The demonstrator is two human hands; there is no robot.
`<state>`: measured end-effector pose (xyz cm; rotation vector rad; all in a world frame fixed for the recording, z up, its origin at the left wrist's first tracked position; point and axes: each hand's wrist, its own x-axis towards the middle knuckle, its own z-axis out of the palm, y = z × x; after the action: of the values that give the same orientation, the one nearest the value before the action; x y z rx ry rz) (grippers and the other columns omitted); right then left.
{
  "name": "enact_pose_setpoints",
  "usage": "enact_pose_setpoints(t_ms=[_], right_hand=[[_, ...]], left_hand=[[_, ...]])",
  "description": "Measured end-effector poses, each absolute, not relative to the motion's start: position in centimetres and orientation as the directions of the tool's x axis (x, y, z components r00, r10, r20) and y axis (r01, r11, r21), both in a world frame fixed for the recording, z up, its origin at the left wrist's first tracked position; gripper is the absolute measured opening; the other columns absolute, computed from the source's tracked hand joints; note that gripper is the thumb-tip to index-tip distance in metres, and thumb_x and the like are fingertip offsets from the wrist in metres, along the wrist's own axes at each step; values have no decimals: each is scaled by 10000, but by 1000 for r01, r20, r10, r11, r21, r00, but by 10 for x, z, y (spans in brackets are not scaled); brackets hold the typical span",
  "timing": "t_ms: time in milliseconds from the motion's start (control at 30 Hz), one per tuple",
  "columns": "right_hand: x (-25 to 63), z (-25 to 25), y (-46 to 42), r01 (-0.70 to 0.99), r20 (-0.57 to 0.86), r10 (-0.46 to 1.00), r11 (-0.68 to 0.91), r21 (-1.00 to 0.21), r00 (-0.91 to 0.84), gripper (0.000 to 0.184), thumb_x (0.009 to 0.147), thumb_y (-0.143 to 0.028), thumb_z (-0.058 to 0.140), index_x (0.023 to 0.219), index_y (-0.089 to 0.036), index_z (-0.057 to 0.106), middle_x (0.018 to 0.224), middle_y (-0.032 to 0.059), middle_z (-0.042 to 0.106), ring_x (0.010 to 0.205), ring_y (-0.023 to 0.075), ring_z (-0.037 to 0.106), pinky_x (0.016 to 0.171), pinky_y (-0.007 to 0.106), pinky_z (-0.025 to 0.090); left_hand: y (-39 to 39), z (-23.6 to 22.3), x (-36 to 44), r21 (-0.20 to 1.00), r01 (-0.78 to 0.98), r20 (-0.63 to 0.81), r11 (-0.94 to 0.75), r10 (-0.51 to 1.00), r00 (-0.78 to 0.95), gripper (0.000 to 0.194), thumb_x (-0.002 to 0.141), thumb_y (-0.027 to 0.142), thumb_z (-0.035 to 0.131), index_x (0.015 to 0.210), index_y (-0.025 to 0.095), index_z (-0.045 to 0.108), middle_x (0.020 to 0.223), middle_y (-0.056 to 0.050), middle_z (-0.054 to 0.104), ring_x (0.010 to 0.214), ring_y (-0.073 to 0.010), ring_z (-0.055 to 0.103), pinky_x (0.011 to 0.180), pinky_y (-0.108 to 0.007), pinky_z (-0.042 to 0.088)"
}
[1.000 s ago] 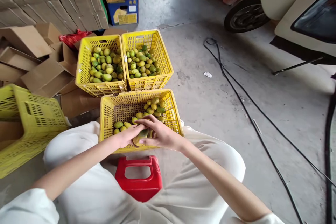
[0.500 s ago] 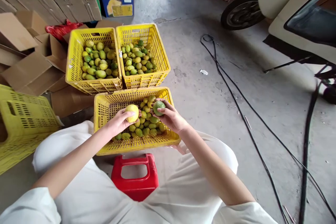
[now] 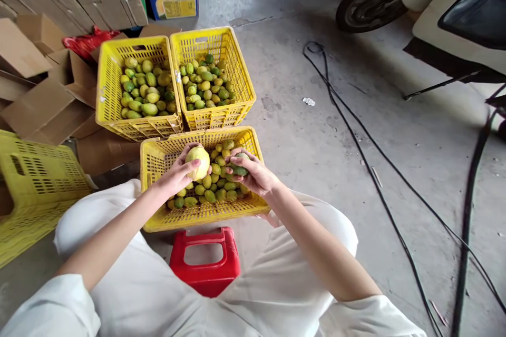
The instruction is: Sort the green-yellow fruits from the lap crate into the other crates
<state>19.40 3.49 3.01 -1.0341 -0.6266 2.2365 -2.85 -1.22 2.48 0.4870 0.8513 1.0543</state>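
Note:
My left hand (image 3: 177,172) is closed around a pale yellow lemon (image 3: 198,162), its fingers behind and the thumb across the front. In my right hand (image 3: 258,175) is a dark green lemon (image 3: 241,165), partly covered by the thumb and fingers. Both hands are over the near yellow crate (image 3: 201,217), a short gap between them. Smaller yellow-green lemons (image 3: 210,196) lie heaped in that crate, mostly in its right and middle part; my hands and forearms hide some of them.
Two yellow crates, left (image 3: 106,110) and right (image 3: 247,81), stand beyond, holding green and yellow lemons. A red stool (image 3: 205,276) sits between my knees. Opened cardboard boxes (image 3: 43,105) and another yellow crate (image 3: 47,195) are leftward. Black cables (image 3: 379,202) cross the floor near a vehicle (image 3: 462,26).
The yellow lemon has turned in my left hand and now shows a paler side. My right thumb and fingers have shifted over the green lemon, covering more of it. The view has tilted slightly.

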Motion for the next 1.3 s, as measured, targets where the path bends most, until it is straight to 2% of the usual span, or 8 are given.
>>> enact_pose_setpoints(t_ms=[300,433,567,667,867,1000,1167,1300], right_hand=[[202,35,45,-407,-464,715,-688,-601,-524,400,693,-214,829,1068,-263,698,1101,6,718,953,194,725,896,363,626],[200,31,46,-373,-485,690,-711,-596,-538,326,700,-273,872,977,-217,710,900,-9,666,777,138,683,668,248,613],[195,28,42,-342,-464,660,-726,-597,-592,283,606,-249,883,763,-182,658,770,-25,620,601,96,598,444,171,438],[194,29,41,-313,-464,655,-722,-617,-597,276,655,-288,871,807,-193,662,796,-13,656,621,107,613,467,180,447],[199,33,48,-367,-468,692,-703,-609,-550,391,648,-222,806,1024,-252,701,1023,17,724,950,210,712,902,363,603],[199,32,48,-305,-479,653,-726,-616,-587,340,671,-306,878,943,-214,697,895,14,695,764,156,668,632,255,582],[196,26,46,-327,-496,643,-745,-581,-584,357,631,-302,892,801,-195,596,750,-12,621,555,78,517,374,141,274],[196,25,49,-389,-535,702,-709,-589,-470,317,696,-336,861,873,-203,636,793,-4,655,640,115,609,472,185,456]], left_hand=[[-7,29,-27,662,-617,-423,427,891,163,521,748,502,831,1105,152,684,903,-101,741,859,-236,736,667,-282,588],[-6,30,-28,626,-630,-458,460,871,181,513,737,460,870,1112,183,656,899,-77,735,748,-204,726,634,-289,601],[-5,32,-28,685,-619,-382,385,913,145,571,675,365,937,1157,250,652,922,-17,695,680,-149,697,492,-184,489],[-3,35,-27,710,-606,-366,360,923,120,580,683,379,933,1179,261,656,1025,-37,717,750,-167,726,560,-210,542],[0,38,-29,638,-655,-463,406,881,94,512,750,387,892,1173,243,641,1159,-63,721,958,-231,760,764,-315,632],[-3,31,-30,682,-606,-431,410,894,120,630,654,319,973,1177,276,625,1081,-9,677,885,-213,747,689,-323,644],[-6,25,-28,755,-497,-396,427,902,173,576,664,305,940,1155,266,640,1019,-9,614,901,-227,727,595,-280,619],[-4,27,-26,730,-500,-429,465,882,195,448,728,377,833,1105,216,653,1182,-98,673,1101,-320,710,767,-388,658]])
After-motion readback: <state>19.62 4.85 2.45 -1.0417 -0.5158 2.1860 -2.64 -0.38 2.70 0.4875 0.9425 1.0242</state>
